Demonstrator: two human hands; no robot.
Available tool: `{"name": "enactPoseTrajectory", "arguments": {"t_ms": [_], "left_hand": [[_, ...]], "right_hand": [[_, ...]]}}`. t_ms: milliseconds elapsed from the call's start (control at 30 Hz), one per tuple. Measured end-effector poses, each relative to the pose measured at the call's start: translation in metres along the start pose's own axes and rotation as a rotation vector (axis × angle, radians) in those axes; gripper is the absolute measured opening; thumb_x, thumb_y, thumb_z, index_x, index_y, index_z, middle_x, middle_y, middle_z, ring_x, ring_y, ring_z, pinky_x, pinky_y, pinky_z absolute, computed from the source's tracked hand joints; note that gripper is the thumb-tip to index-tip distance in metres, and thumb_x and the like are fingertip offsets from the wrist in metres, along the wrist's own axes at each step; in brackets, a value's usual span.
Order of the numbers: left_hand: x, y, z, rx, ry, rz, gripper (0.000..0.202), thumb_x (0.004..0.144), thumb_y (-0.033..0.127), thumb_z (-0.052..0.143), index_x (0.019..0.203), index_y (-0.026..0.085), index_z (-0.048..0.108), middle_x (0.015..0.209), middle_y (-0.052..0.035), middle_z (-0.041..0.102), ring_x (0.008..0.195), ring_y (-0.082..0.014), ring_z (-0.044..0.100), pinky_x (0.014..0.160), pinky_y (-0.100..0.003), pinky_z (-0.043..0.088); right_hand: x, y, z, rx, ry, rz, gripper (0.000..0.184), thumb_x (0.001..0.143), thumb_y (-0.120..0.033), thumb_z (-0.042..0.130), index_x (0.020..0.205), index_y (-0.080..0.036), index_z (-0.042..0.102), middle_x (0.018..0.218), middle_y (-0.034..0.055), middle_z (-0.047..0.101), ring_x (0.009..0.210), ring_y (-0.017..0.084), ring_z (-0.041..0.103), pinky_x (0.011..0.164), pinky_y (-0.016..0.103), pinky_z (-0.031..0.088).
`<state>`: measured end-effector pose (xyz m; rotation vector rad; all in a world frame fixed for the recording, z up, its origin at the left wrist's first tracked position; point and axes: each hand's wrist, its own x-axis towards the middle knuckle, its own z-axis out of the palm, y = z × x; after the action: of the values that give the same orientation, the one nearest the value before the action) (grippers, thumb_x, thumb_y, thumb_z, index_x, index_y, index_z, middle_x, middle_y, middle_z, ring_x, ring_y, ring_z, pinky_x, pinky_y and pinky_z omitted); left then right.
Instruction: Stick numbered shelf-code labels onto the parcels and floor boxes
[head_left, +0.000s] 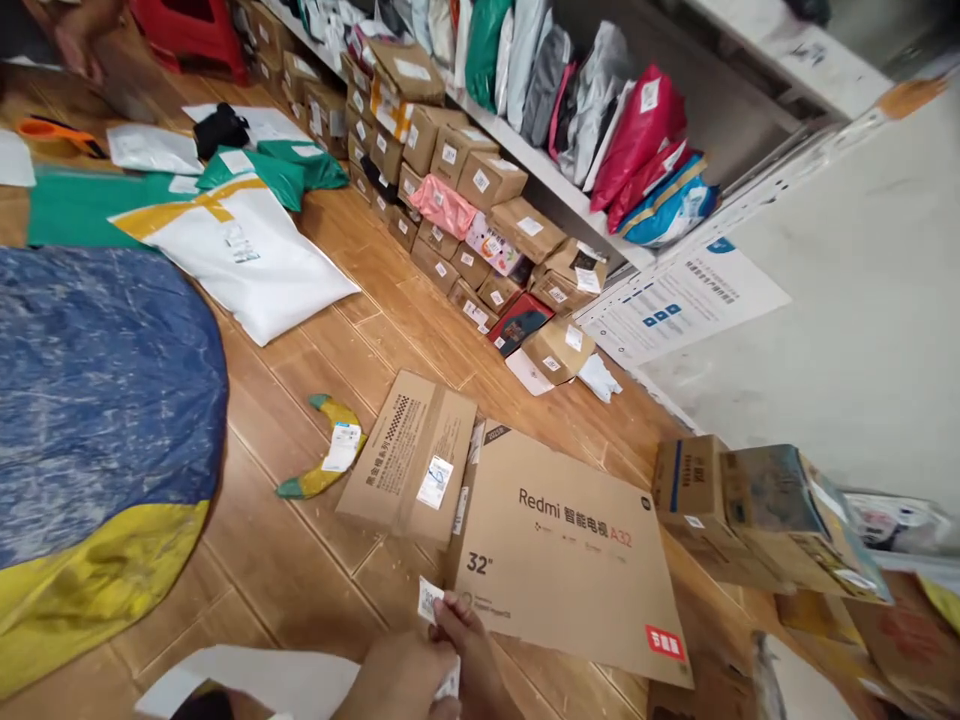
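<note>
My two hands meet at the bottom centre, in front of a large flat Redmi TV box (570, 560). Between them is a white printed label strip (429, 598), its upper end sticking out past the fingertips. My right hand (474, 645) pinches the strip with closed fingers. My left hand (401, 675) is closed beside it, with a lower piece of white label showing at its fingers; part of its grip is hidden. Just beyond lies a brown carton (412, 450) with a label, and left of that a curved yellow-green package (334, 450) bearing a label.
A large blue and yellow sack (105, 400) fills the left. White (247, 260) and green parcels lie behind it. Stacked small boxes (465, 165) line a shelf (555, 170) of bagged parcels. More cartons (757, 510) stand right. Another person's hand (79, 45) shows top left.
</note>
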<state>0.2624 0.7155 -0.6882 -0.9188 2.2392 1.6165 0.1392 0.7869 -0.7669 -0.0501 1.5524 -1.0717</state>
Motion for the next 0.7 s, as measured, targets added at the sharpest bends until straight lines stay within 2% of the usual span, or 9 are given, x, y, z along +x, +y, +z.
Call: {"name": "enactPoseTrajectory", "arguments": {"t_ms": [100,233,300,400,500,600,700], "left_hand": [[0.035,-0.050,0.029,-0.001,-0.041,0.138,0.028,0.075,0.026,0.057,0.102,0.023,0.066,0.110,-0.0090,0.071,0.099,-0.0265,0.066,0.085,-0.032,0.050],[0.071,-0.111,0.059,0.012,-0.025,0.235,0.024,0.079,0.030,0.056,0.099,0.024,0.067,0.105,-0.0063,0.072,0.095,-0.0242,0.066,0.086,-0.031,0.050],[0.077,-0.139,0.067,0.032,0.014,0.249,0.021,0.079,0.032,0.055,0.093,0.023,0.068,0.100,-0.0055,0.073,0.093,-0.0236,0.066,0.087,-0.031,0.049],[0.073,-0.175,0.070,0.055,0.030,0.244,0.016,0.078,0.032,0.058,0.083,0.024,0.070,0.090,-0.0031,0.074,0.091,-0.0233,0.066,0.086,-0.031,0.049],[0.067,-0.195,0.075,0.051,0.025,0.207,0.014,0.078,0.030,0.058,0.080,0.024,0.070,0.087,-0.0016,0.074,0.091,-0.0227,0.067,0.085,-0.030,0.050],[0.069,-0.200,0.091,0.008,0.053,0.178,0.016,0.078,0.032,0.058,0.085,0.026,0.071,0.093,-0.0020,0.074,0.088,-0.0227,0.068,0.080,-0.030,0.051],[0.078,-0.201,0.112,-0.025,-0.016,0.176,0.017,0.077,0.039,0.063,0.072,0.025,0.070,0.079,-0.0002,0.074,0.077,-0.0220,0.068,0.075,-0.030,0.053]], "right_hand": [[0.052,0.037,-0.027,0.015,0.029,0.040,0.053,0.039,-0.050,0.089,0.054,-0.018,0.049,0.042,-0.0068,0.049,0.039,0.006,0.040,0.043,0.020,0.026],[0.114,0.080,-0.069,-0.152,0.079,0.075,0.059,0.039,-0.062,0.082,0.053,-0.020,0.042,0.040,-0.0083,0.045,0.037,0.005,0.039,0.040,0.019,0.023],[0.138,0.095,-0.082,-0.307,0.075,0.039,0.059,0.039,-0.066,0.079,0.053,-0.020,0.044,0.038,-0.0076,0.045,0.034,0.006,0.037,0.037,0.020,0.022],[0.161,0.108,-0.088,-0.404,0.063,-0.069,0.060,0.031,-0.062,0.083,0.051,-0.020,0.045,0.038,-0.0075,0.047,0.034,0.006,0.040,0.037,0.020,0.025],[0.165,0.114,-0.086,-0.403,0.095,-0.143,0.062,0.027,-0.059,0.085,0.053,-0.020,0.044,0.041,-0.0091,0.047,0.037,0.007,0.043,0.039,0.020,0.029],[0.159,0.116,-0.092,-0.388,0.159,-0.195,0.060,0.032,-0.059,0.084,0.056,-0.019,0.047,0.044,-0.0085,0.048,0.041,0.008,0.045,0.040,0.020,0.032],[0.156,0.111,-0.106,-0.346,0.227,-0.224,0.060,0.033,-0.062,0.083,0.057,-0.019,0.049,0.044,-0.0062,0.051,0.040,0.008,0.044,0.040,0.020,0.031]]}}
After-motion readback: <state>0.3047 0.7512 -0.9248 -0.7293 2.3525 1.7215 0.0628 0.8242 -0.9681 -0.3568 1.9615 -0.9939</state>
